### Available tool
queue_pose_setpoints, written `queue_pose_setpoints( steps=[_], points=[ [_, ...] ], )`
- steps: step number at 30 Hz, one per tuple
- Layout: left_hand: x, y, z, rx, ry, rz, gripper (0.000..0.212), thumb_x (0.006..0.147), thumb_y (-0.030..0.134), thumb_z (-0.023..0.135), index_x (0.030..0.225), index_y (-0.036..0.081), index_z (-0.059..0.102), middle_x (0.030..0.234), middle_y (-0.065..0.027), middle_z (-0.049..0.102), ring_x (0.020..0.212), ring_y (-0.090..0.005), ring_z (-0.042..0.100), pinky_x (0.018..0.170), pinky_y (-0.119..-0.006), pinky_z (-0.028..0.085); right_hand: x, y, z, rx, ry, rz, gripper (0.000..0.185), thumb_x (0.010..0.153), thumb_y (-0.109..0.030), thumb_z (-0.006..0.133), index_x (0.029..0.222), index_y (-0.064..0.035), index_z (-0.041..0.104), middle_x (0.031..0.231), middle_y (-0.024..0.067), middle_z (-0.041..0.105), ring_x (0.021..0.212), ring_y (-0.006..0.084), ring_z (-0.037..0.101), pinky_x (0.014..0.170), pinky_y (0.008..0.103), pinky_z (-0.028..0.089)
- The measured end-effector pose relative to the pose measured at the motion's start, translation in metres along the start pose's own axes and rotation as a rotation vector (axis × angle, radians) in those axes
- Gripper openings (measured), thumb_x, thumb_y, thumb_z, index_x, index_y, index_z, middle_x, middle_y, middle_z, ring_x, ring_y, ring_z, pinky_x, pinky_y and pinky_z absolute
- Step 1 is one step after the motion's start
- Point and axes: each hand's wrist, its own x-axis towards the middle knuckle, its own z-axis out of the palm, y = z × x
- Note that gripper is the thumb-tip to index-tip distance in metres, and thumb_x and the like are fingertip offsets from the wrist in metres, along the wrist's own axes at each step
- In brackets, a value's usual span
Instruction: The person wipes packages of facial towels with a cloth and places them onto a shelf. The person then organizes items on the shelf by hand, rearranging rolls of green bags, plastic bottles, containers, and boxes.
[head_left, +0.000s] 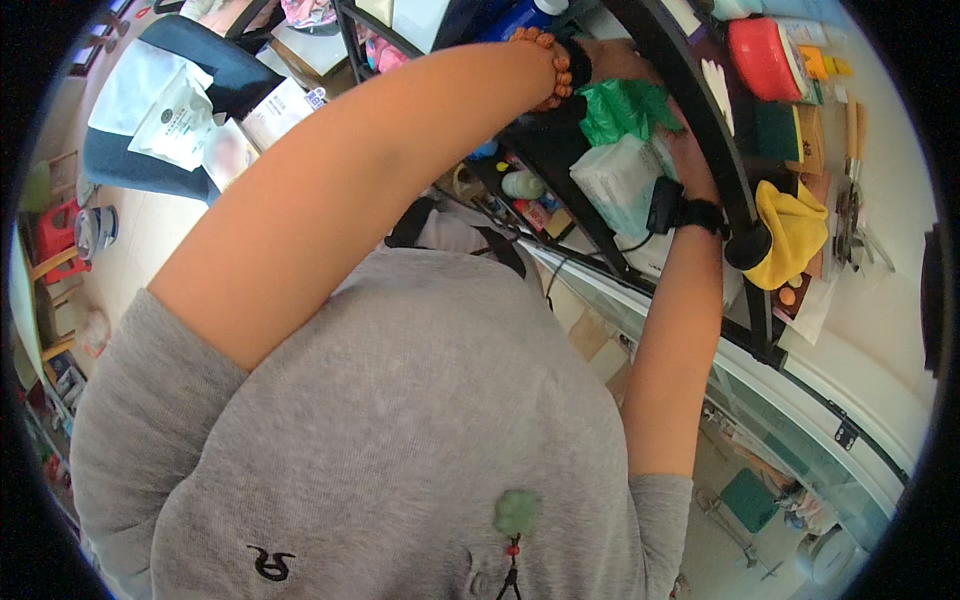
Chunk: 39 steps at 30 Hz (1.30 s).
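My left hand (619, 61) reaches across to the upper right, beyond a beaded bracelet and a dark wristband. Its fingers are mostly hidden behind a curved black bar (694, 97) of a rack. Below it, my right hand (688, 150) reaches under the same bar, with a black device strapped to its wrist. A crumpled green plastic bag (622, 112) lies between both hands and meets them. Beside the right hand is a white plastic-wrapped pack (619, 180) bearing print. Whether the fingers grip the bag or the pack is hidden.
A yellow cloth (793, 232) hangs by the bar's end. Right of it are a red container (754, 60), a scouring sponge (776, 131) and utensils (851, 195). Bottles and small packets fill a lower shelf (525, 187). A dark chair (142, 161) holds packages at left.
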Motion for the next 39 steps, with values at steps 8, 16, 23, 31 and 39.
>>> queue_pose_setpoints(
  steps=[8, 16, 23, 31, 39],
  points=[
    [0.018, -0.030, 0.022, -0.001, 0.109, -0.226, 0.045, 0.085, 0.031, 0.065, 0.118, 0.003, 0.054, 0.115, -0.0175, 0.059, 0.100, -0.0282, 0.061, 0.082, -0.042, 0.051, 0.015, 0.015, 0.012, -0.049, 0.065, -0.053, 0.053, 0.087, -0.031, 0.064, 0.131, -0.0027, 0.052, 0.131, 0.0128, 0.054, 0.116, 0.0225, 0.052, 0.099, 0.0351, 0.040],
    [0.025, -0.050, 0.043, 0.023, 0.113, -0.303, 0.050, 0.084, 0.036, 0.064, 0.120, 0.003, 0.055, 0.116, -0.0193, 0.059, 0.104, -0.0307, 0.060, 0.086, -0.045, 0.048, 0.032, 0.020, 0.031, -0.058, 0.130, -0.098, 0.051, 0.091, -0.032, 0.059, 0.132, -0.0023, 0.050, 0.134, 0.0142, 0.051, 0.119, 0.0255, 0.051, 0.100, 0.0365, 0.039],
    [0.016, -0.066, 0.058, 0.034, 0.101, -0.367, 0.054, 0.082, 0.040, 0.064, 0.121, 0.003, 0.055, 0.118, -0.0209, 0.058, 0.106, -0.0329, 0.058, 0.090, -0.047, 0.046, 0.032, 0.014, 0.042, -0.031, 0.121, -0.166, 0.050, 0.094, -0.033, 0.054, 0.133, -0.0020, 0.049, 0.136, 0.0154, 0.050, 0.121, 0.0282, 0.050, 0.102, 0.0378, 0.038],
    [0.008, -0.078, 0.083, 0.058, 0.120, -0.453, 0.060, 0.080, 0.045, 0.064, 0.123, 0.004, 0.055, 0.120, -0.0227, 0.057, 0.110, -0.0353, 0.057, 0.094, -0.050, 0.043, 0.034, 0.014, 0.057, 0.029, 0.028, -0.174, 0.048, 0.097, -0.033, 0.048, 0.133, -0.0017, 0.049, 0.138, 0.0169, 0.049, 0.123, 0.0318, 0.049, 0.103, 0.0394, 0.037],
    [-0.022, -0.099, 0.039, 0.072, 0.065, -0.421, 0.058, 0.081, 0.038, 0.063, 0.123, -0.001, 0.052, 0.117, -0.0235, 0.058, 0.110, -0.0379, 0.055, 0.095, -0.050, 0.041, 0.048, -0.034, 0.069, -0.035, 0.145, -0.433, 0.036, 0.095, -0.025, 0.051, 0.119, -0.0003, 0.059, 0.124, 0.0190, 0.058, 0.107, 0.0370, 0.058, 0.090, 0.0410, 0.046]
  ],
)
